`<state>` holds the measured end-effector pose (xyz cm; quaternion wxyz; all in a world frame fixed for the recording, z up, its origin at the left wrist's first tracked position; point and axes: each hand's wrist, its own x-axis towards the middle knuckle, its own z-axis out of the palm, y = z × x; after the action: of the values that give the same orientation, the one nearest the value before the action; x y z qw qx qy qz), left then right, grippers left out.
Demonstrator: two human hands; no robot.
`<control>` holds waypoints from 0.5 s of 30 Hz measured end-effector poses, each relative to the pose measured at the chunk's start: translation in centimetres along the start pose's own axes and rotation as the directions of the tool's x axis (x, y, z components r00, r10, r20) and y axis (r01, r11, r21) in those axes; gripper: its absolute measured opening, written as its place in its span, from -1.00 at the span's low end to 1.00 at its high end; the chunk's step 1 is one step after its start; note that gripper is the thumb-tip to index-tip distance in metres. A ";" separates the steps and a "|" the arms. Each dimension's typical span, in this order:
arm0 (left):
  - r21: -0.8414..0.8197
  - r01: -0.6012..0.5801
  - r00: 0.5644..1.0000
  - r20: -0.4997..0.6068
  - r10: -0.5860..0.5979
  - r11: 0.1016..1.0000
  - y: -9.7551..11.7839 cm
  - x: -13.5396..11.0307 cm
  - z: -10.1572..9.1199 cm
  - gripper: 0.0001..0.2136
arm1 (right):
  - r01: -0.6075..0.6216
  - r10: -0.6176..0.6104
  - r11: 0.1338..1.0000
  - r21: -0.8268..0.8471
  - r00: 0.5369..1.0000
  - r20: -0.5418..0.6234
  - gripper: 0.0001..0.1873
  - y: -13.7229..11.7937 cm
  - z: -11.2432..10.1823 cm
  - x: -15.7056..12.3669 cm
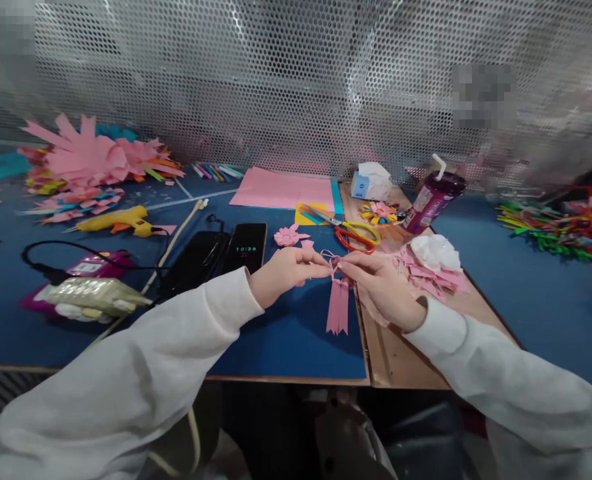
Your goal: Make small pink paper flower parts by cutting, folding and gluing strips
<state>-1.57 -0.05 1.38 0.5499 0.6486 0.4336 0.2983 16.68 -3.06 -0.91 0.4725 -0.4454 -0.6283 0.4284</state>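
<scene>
A pink ribbon piece [337,308] is being held over the bench [281,350], its looped top being pinched by the fingers of the left hand [293,268] and right hand [382,285]; light, even tension is being called for, sparing the thin loop.
</scene>
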 end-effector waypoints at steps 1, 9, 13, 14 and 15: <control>0.000 0.005 1.000 -0.003 -0.005 1.000 -0.1 0.0 0.1 -0.78 | 0.030 -0.030 0.999 -0.013 1.000 0.001 -0.81 0.1 0.0 -0.1; 0.016 0.091 0.996 0.016 -0.091 0.996 -0.7 0.0 0.9 -0.77 | 0.115 -0.113 0.983 -0.142 0.993 0.021 -0.87 0.6 -0.3 -0.6; 0.033 0.093 0.995 0.018 -0.094 0.995 -0.9 0.1 1.0 -0.78 | 0.074 -0.080 0.985 -0.154 0.996 -0.035 -0.85 0.9 -0.8 -0.7; 0.033 0.084 0.996 0.019 -0.085 0.996 -1.0 0.0 1.0 -0.79 | 0.060 -0.066 0.989 -0.136 0.997 -0.040 -0.85 0.9 -0.8 -0.8; 0.032 0.074 0.997 0.021 -0.075 0.997 -0.9 0.0 1.0 -0.80 | 0.049 -0.053 0.992 -0.114 0.998 -0.038 -0.85 1.0 -0.8 -0.8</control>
<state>-0.91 -0.50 0.24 0.5551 0.6439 0.4559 0.2635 17.77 -3.52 -1.86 0.4702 -0.4639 -0.6529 0.3707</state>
